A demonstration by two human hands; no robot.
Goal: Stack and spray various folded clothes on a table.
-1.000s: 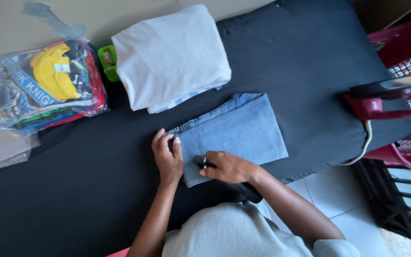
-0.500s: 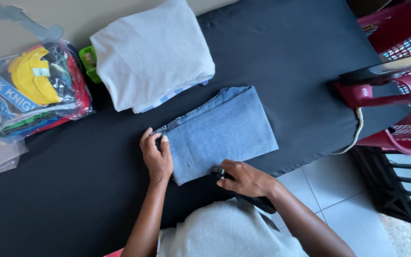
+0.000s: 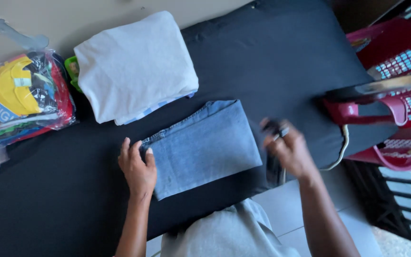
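**Folded jeans under our left hand**

We have the folded denim jeans [image 3: 204, 145] lying flat near the middle of the black padded surface [image 3: 281, 57], close to its near edge. Our left hand [image 3: 138, 169] rests flat on the left end of the fold, fingers spread and slightly curled over the edge, pinning rather than gripping. Our right hand [image 3: 288, 147] hovers just off the right end of the jeans, apart from the cloth, fingers loosely bent around a small dark object (too blurred for us to tell what it is).

We judge the denim to be fairly heavy and thick but soft, not slippery, and apt to hold its fold; the firm folded edges at either end look like the best places to take hold.

Far and left of the jeans sits a stack of folded white cloth [image 3: 134, 66], and further left a clear plastic bag of colourful clothes [image 3: 22, 97]. A red plastic basket [image 3: 396, 90] stands at the right.
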